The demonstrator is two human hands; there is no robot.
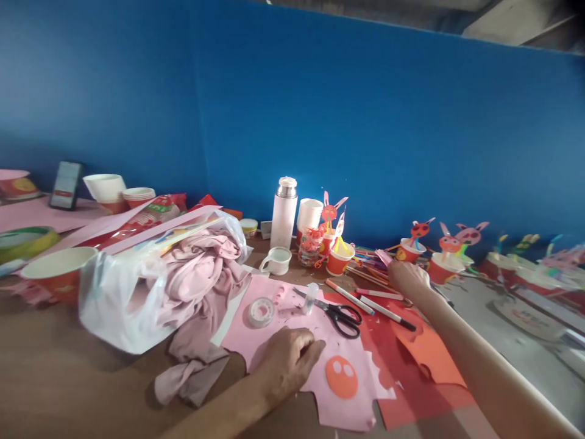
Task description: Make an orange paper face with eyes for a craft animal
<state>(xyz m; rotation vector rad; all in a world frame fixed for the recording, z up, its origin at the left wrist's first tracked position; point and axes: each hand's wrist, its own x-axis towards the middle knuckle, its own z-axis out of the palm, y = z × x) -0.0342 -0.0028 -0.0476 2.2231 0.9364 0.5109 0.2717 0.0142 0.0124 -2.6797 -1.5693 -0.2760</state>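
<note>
My left hand (292, 361) rests on the pink paper (265, 292), loosely curled, with nothing visible in it. Beyond its thumb lies an orange paper circle (342, 378) with two pale pink ovals on it. My right hand (409, 281) is stretched out to the back right, its fingers bent down by the colourful thin sticks (370, 261). A small pink piece (384, 257) shows at those fingertips; what they grip is mostly hidden. Black-handled scissors (342, 318), a tape roll (261, 312) and several markers (388, 313) lie between my hands.
Paper cups with paper animal heads (445, 265) line the back right. A white thermos (284, 213), a cup lid (278, 261) and a glass of scraps (311, 247) stand mid-table. Leftward are a plastic bag (128, 305), pink cloth (196, 274) and a phone (66, 185). Red paper (393, 396) lies right.
</note>
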